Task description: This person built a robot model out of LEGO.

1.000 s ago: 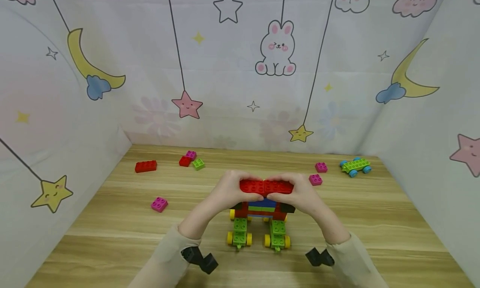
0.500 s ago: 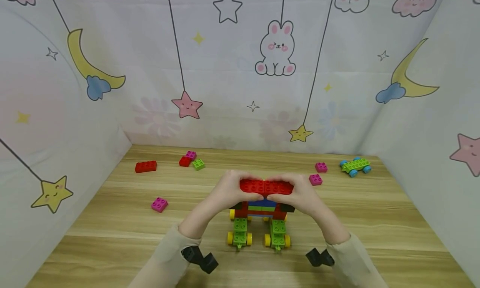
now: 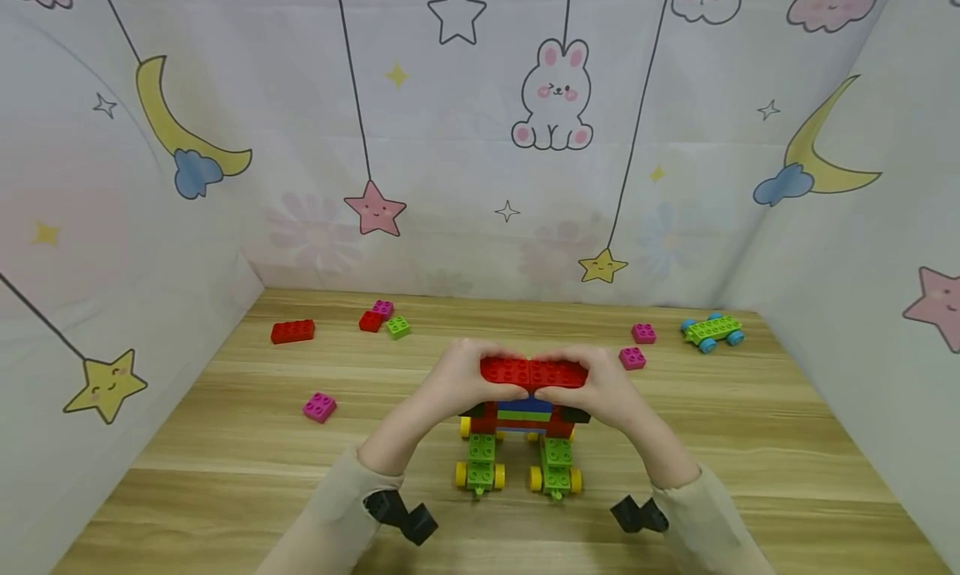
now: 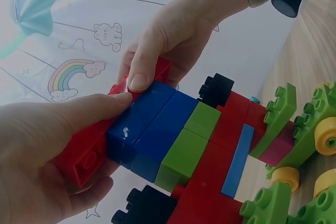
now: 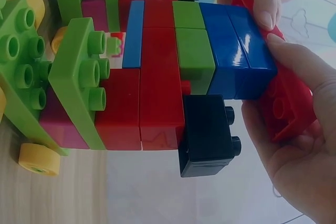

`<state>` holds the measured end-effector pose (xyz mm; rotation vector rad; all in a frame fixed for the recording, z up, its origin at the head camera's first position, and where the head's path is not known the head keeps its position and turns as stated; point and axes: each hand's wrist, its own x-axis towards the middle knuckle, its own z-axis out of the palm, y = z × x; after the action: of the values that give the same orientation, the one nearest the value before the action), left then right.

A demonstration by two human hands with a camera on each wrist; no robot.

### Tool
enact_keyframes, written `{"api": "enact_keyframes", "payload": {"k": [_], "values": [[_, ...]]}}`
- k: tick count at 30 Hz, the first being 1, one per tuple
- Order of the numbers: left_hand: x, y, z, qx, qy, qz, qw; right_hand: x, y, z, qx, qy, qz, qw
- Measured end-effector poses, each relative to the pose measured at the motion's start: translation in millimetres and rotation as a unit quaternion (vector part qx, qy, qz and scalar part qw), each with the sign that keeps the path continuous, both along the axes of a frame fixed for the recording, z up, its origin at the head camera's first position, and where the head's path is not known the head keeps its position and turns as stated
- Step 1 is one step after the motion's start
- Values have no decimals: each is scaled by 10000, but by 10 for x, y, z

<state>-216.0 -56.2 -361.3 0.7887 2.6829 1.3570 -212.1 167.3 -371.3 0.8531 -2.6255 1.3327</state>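
Two red bricks lie end to end across the top of a brick-built model. My left hand (image 3: 467, 381) grips the left red brick (image 3: 504, 370), and my right hand (image 3: 602, 383) grips the right red brick (image 3: 561, 374). Both thumbs lie on the near side, with the fingers round the far side. Under the red bricks come blue bricks (image 4: 147, 111), then green bricks (image 4: 190, 145) and a wider red layer (image 5: 159, 72). Black bricks (image 5: 207, 132) stick out at either side. Below, green wheeled bases (image 3: 481, 473) with yellow wheels stand on the table.
Pink bricks (image 3: 319, 407) and a long red brick (image 3: 292, 332) lie to the left on the wooden table (image 3: 225, 492). Behind is a small red brick (image 3: 371, 321) with a green one (image 3: 398, 327). At back right stands a green car base (image 3: 712, 332) with blue wheels.
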Motion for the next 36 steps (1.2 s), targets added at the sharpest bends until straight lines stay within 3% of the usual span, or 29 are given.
{"api": "enact_keyframes", "payload": {"k": [16, 25, 33, 36], "values": [[24, -14, 39, -189, 130, -150, 9996, -19, -10, -32, -222, -299, 12, 9993], [37, -28, -26, -289, 771, -343, 9960, -19, 11, -68, -376, -491, -50, 9981], [49, -66, -33, -134, 841, -400, 9956, -7, 22, -83, -554, -520, 51, 9971], [42, -112, -29, -66, 1099, -436, 9930, 3, 26, -93, -688, -632, 47, 9956]]}}
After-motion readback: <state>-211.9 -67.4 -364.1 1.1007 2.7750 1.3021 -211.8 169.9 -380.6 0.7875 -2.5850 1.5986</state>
